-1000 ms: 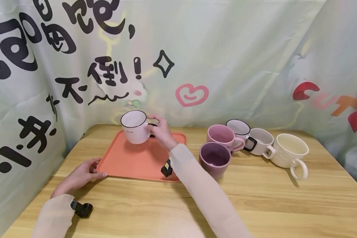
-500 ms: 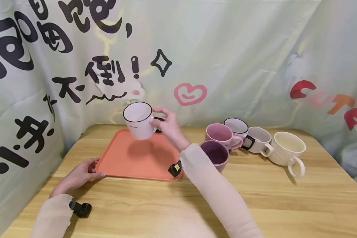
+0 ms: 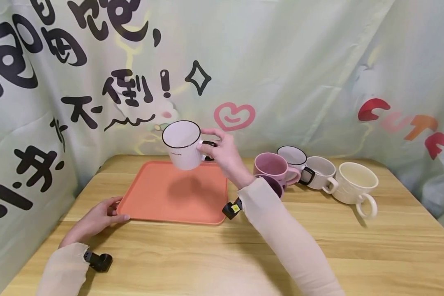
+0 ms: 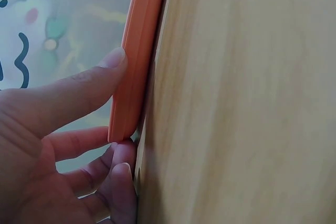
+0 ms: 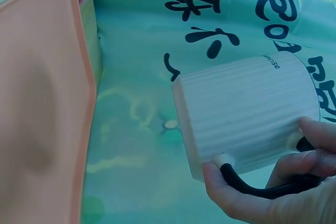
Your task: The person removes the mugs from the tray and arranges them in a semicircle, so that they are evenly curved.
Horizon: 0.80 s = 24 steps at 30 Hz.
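My right hand (image 3: 227, 155) grips the black handle (image 5: 262, 188) of a white mug (image 3: 185, 157) with a black rim. Held upright above the back of an orange tray (image 3: 155, 201), the mug casts a shadow on it. In the right wrist view, the mug's ribbed side (image 5: 241, 114) and small lettering show. My left hand (image 3: 96, 220) holds the tray's front left corner; in the left wrist view the thumb (image 4: 100, 77) presses one side of the corner (image 4: 126, 119) and the fingers touch the other.
Right of the tray stand a pink mug (image 3: 270, 164), a purple mug (image 3: 277, 187) partly hidden by the right sleeve, another black-rimmed white mug (image 3: 292, 154), a grey-white mug (image 3: 320, 174) and a cream mug (image 3: 355, 185). A printed curtain (image 3: 299, 74) hangs behind the wooden table (image 3: 177, 259).
The right hand has lifted the white mug higher off the tray and carried it to the right. The left hand keeps its hold on the tray corner.
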{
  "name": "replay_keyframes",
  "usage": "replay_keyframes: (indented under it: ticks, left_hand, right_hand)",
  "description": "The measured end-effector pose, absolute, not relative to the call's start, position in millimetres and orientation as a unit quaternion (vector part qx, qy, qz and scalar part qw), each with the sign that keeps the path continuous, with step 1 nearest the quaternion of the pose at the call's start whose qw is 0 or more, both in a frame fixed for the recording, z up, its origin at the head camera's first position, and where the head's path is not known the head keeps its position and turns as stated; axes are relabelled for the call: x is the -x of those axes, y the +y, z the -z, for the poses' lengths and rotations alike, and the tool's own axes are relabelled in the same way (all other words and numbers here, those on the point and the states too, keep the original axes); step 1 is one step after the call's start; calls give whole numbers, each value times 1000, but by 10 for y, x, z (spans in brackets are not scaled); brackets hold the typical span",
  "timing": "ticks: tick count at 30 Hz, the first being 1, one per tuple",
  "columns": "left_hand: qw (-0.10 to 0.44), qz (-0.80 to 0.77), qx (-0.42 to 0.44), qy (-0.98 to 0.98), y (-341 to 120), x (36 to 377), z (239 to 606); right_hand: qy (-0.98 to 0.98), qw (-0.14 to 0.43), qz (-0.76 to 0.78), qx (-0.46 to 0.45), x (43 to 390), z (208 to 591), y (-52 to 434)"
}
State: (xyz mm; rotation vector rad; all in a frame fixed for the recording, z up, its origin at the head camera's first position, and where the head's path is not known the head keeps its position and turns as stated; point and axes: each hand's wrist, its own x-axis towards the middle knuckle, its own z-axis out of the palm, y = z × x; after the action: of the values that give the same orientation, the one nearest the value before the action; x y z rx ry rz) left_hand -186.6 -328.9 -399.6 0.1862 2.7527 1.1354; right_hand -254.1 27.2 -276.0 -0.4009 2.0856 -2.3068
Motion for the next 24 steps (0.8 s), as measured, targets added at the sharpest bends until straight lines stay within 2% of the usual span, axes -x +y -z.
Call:
replay_keyframes:
  ticks: [24]
  left_hand:
    - [80, -398, -56, 912, -3304, 1842, 4028]
  right_hand:
    - [660, -47, 742, 107, 2417, 2624, 942]
